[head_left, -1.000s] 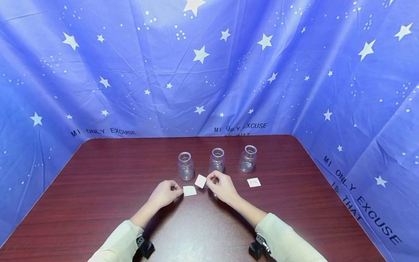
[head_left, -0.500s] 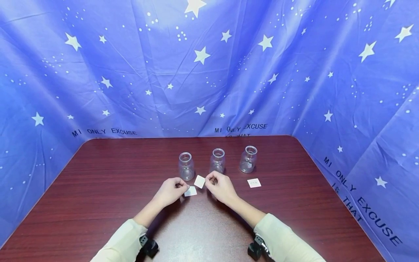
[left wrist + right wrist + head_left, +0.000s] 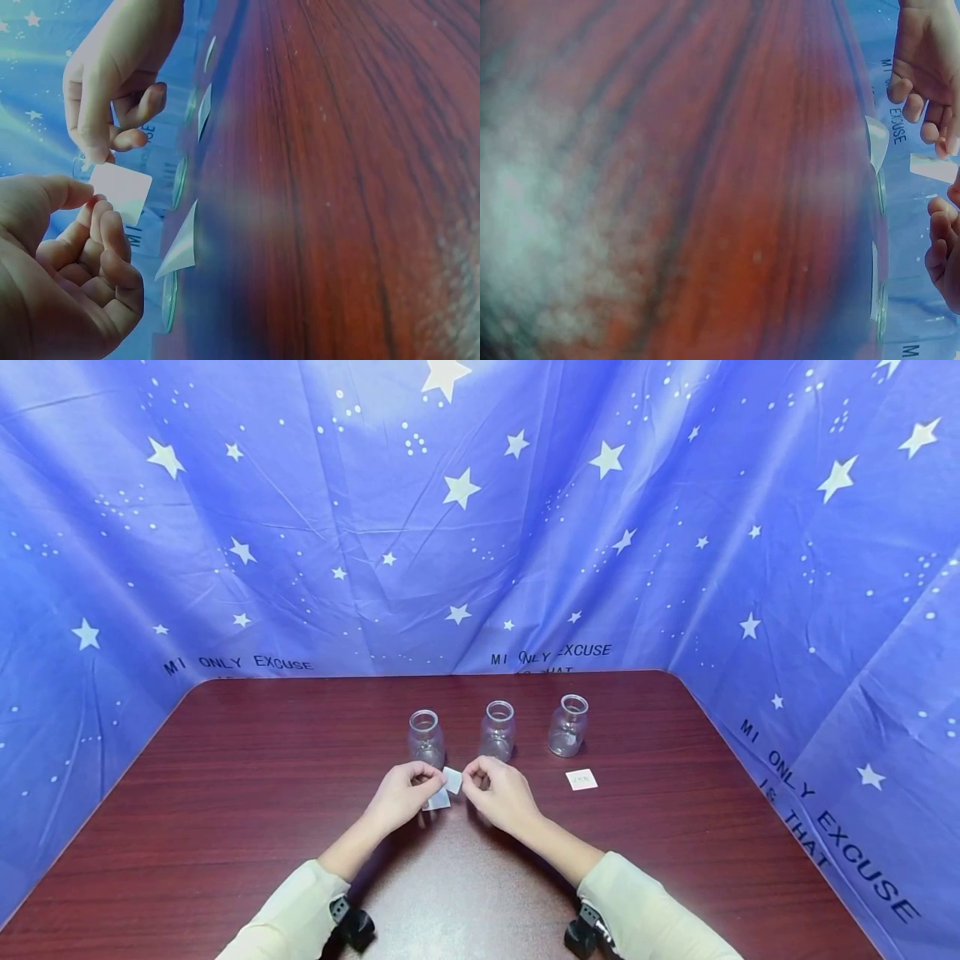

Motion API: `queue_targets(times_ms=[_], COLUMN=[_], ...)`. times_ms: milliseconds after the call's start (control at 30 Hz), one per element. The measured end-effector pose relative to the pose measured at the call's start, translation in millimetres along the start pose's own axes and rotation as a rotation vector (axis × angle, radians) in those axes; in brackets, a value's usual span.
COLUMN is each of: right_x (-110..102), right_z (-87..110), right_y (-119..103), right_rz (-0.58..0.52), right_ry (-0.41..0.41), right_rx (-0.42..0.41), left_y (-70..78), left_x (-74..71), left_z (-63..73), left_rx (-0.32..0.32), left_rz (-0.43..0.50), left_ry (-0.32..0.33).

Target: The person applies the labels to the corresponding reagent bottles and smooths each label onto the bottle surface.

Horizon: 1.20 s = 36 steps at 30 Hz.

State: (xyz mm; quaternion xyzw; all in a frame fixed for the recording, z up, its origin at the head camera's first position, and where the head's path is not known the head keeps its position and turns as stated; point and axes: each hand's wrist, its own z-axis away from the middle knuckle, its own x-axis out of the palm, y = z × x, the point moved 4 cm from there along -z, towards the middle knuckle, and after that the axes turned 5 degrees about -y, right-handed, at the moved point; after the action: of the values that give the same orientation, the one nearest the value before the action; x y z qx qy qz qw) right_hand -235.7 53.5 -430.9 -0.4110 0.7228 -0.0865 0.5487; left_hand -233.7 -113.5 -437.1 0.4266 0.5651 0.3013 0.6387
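Note:
Between my two hands is a small white square label (image 3: 453, 781), held above the table in front of the left glass jar (image 3: 427, 745). The thumb and forefinger of my left hand (image 3: 404, 793) pinch its near corner, as the left wrist view shows. From the other side, my right hand (image 3: 501, 793) grips the opposite corner with its fingertips. A second white paper square (image 3: 437, 799) lies under the held label, partly covered by my left fingers; in the left wrist view this curled paper (image 3: 182, 244) has a raised edge.
A middle jar (image 3: 497, 735) and a right jar (image 3: 567, 731) stand in the same row, lidless. In front of the right jar lies a white label (image 3: 581, 779) with faint writing. Another paper piece (image 3: 205, 112) shows beyond, in the left wrist view. A starry blue curtain (image 3: 375, 527) hangs behind the table.
My left hand has moved right and slightly away from me, from beside the lying paper to the held label's corner. The right hand and its label have shifted a little left.

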Motion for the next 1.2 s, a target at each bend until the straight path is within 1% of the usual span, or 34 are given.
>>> queue_targets(times_ms=[167,267,500,567,667,967,1100,1200], right_x=[0,1,0,-1,-2,0,-2,-3], right_z=[0.4,0.9,2.6,2.9,3.2,2.5,1.8,0.9], right_y=[-4,-6,-15,-18,-21,-20,-18,-15], right_rz=[0.046,0.089,0.149,0.162,0.175,0.180,0.151,0.117], right_ry=[0.029,0.036,0.066,0.081,0.094,0.090,0.058,0.046], right_rx=[-0.097,-0.140,-0.266,-0.303,-0.333,-0.324,-0.280,-0.216], left_y=[1.1,-0.1,-2.9,-2.9,-2.0,-2.6,-2.5,-2.1], left_x=[0.0,-0.1,0.0,0.3,0.6,0.3,-0.9,-2.2], left_z=[-0.6,-0.9,-1.7,-2.1,-2.6,-4.3,-5.4,-5.1], left_rx=[0.006,-0.010,-0.044,-0.049,-0.044,-0.030,-0.032,-0.036], left_rz=[0.031,0.042,0.048,0.046,0.043,0.049,0.049,0.041], left_ry=[0.021,0.028,0.041,0.041,0.035,0.033,0.040,0.049])
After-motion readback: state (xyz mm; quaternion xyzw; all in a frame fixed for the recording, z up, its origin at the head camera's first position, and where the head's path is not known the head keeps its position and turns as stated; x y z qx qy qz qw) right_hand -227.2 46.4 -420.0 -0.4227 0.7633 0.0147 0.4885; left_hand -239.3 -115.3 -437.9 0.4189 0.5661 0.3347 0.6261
